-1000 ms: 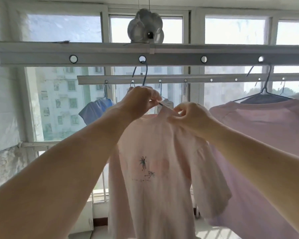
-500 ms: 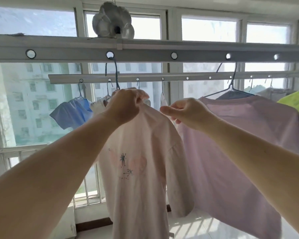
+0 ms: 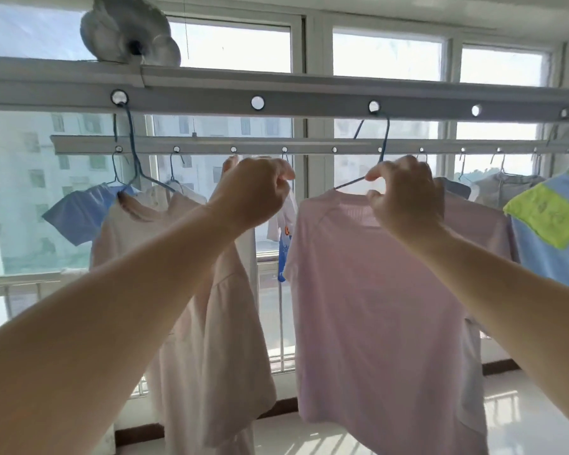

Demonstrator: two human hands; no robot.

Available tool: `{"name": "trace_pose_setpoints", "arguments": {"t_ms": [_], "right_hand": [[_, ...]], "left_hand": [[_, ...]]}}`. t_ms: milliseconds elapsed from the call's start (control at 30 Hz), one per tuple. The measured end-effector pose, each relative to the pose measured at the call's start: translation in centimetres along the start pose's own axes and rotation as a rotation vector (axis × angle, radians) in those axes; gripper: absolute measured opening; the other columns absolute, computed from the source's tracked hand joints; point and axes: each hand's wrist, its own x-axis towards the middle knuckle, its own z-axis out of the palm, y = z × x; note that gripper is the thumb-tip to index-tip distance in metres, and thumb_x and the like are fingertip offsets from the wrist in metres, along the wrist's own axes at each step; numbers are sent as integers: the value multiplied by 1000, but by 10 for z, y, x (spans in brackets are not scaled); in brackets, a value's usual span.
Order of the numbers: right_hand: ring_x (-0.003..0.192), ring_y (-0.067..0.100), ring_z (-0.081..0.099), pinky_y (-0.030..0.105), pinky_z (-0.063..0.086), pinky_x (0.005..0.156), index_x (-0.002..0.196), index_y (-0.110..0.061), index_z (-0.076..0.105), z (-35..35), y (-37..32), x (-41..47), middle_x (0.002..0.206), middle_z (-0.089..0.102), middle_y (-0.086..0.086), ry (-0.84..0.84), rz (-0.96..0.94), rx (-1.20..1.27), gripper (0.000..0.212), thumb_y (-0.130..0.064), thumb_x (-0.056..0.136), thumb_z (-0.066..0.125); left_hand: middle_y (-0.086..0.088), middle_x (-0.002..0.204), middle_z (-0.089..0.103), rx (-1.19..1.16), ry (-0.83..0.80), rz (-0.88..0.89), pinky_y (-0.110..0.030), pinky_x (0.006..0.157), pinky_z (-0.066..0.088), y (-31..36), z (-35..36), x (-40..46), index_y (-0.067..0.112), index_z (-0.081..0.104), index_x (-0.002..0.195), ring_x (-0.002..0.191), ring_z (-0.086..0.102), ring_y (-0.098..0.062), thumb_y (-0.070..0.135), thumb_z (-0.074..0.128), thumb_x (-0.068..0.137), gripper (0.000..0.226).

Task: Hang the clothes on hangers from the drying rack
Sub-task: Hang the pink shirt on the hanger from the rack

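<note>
Garments on wire hangers along a two-bar aluminium drying rack, whose front rail (image 3: 309, 95) serves as landmark. Below the rail's left end, a cream T-shirt (image 3: 211, 307) hangs from a blue hanger (image 3: 135, 165) hooked in the leftmost rail hole, with a blue garment (image 3: 76, 211) behind it. Under the rail's middle, the left hand (image 3: 253, 192) is curled shut; whether it pinches cloth cannot be told. Just right of it, the right hand (image 3: 404, 195) pinches the wire of a second blue hanger (image 3: 383, 139), hooked in a rail hole, at the neckline of the pink T-shirt (image 3: 381, 307). For a clean finish, the collar probably wants centring on the hanger, both shoulders seated evenly, and the hook left fully through its hole. Under the rail's right end hangs a blue garment with a yellow-green patch (image 3: 546, 218). No containers appear.
</note>
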Motion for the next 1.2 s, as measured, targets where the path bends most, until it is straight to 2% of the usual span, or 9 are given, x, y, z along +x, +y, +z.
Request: {"name": "trace_pose_setpoints", "arguments": {"t_ms": [233, 333, 600, 700, 800, 900, 1000, 1100, 1200], "right_hand": [[115, 32, 46, 43, 32, 95, 127, -13, 38, 27, 24, 23, 125, 48, 13, -84, 50, -74, 39, -15, 90, 48], [111, 30, 52, 40, 32, 93, 125, -13, 44, 38, 29, 31, 120, 56, 11, -96, -9, -44, 33, -26, 95, 42], [90, 29, 60, 31, 27, 67, 99, -25, 63, 54, 39, 45, 94, 69, 3, 19, -42, 156, 36, -51, 93, 38], [87, 27, 60, 31, 28, 68, 95, -27, 66, 53, 44, 50, 88, 69, -1, 24, -34, 181, 40, -56, 90, 38], [81, 22, 57, 31, 29, 69, 88, -27, 68, 51, 50, 53, 74, 64, -5, 2, -45, 236, 38, -54, 90, 42], [73, 18, 54, 32, 35, 70, 78, -29, 67, 50, 57, 54, 59, 55, -14, -22, -48, 308, 32, -51, 90, 46], [70, 19, 56, 37, 42, 75, 73, -30, 64, 49, 61, 54, 56, 55, -10, -37, -48, 374, 29, -48, 90, 48], [74, 22, 64, 39, 46, 78, 73, -29, 64, 46, 63, 54, 63, 63, 6, -37, -61, 402, 28, -44, 90, 49], [60, 9, 55, 31, 38, 68, 74, -26, 65, 44, 66, 54, 51, 53, -2, -39, -58, 375, 29, -43, 91, 49]], "left_hand": [[-1, 110, 67, -46, -93, -101, -47, 107, 29, 24, 49, 15, 19, 62, 111, 105, 59, -20, 13, 45, 89, 28], [-6, 115, 64, -147, -98, -178, -42, 102, 39, 20, 69, 20, 15, 58, 116, 105, 57, -20, 8, 45, 88, 32], [-16, 133, 50, -309, -50, -460, -39, 107, 31, -19, 104, 38, 4, 43, 131, 124, 44, -28, 15, 38, 95, 37], [-14, 103, 61, -481, -51, -528, -32, 82, 46, -34, 112, 45, 6, 59, 105, 98, 55, -26, 23, 37, 97, 29], [-2, 72, 59, -850, -158, -616, -18, 51, 45, -51, 114, 44, 9, 65, 84, 64, 55, -13, 33, 48, 93, 30], [-8, 85, 68, -1190, -292, -667, -27, 72, 55, -68, 117, 40, 4, 67, 92, 78, 64, -18, 30, 57, 88, 28], [-11, 100, 69, -1263, -444, -659, -34, 86, 53, -81, 121, 36, 0, 64, 105, 93, 65, -21, 36, 62, 78, 44], [-9, 91, 72, -1293, -527, -621, -28, 74, 57, -90, 121, 31, -1, 65, 99, 85, 68, -18, 31, 65, 70, 44], [-8, 80, 73, -1324, -515, -599, -23, 64, 56, -96, 121, 28, 0, 68, 87, 77, 69, -15, 25, 66, 70, 30]]}}
